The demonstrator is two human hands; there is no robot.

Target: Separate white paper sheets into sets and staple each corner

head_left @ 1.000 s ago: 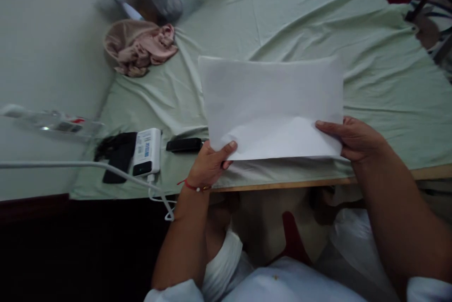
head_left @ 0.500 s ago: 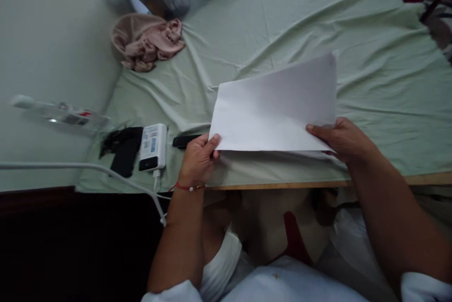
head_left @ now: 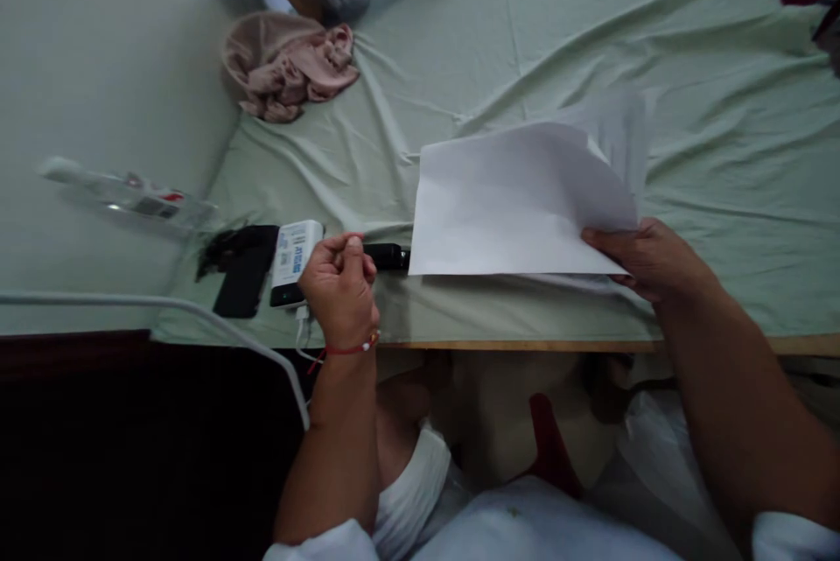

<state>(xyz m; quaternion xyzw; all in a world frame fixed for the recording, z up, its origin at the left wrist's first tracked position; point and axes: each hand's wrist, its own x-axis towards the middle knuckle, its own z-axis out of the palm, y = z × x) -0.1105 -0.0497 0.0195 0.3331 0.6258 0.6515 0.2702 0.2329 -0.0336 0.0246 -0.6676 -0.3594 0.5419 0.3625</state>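
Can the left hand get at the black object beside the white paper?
Probably yes: the left hand is by the left end of the black object, with nothing visible between them. The white paper is toward its other end, gripped by the right hand. Whether hand and object touch, I can't tell.

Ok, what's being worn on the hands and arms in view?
Both the left hand and right hand are gloveless. A thin red cord bracelet with a small white bead circles the left wrist. Short pale sleeves show at the bottom edge.
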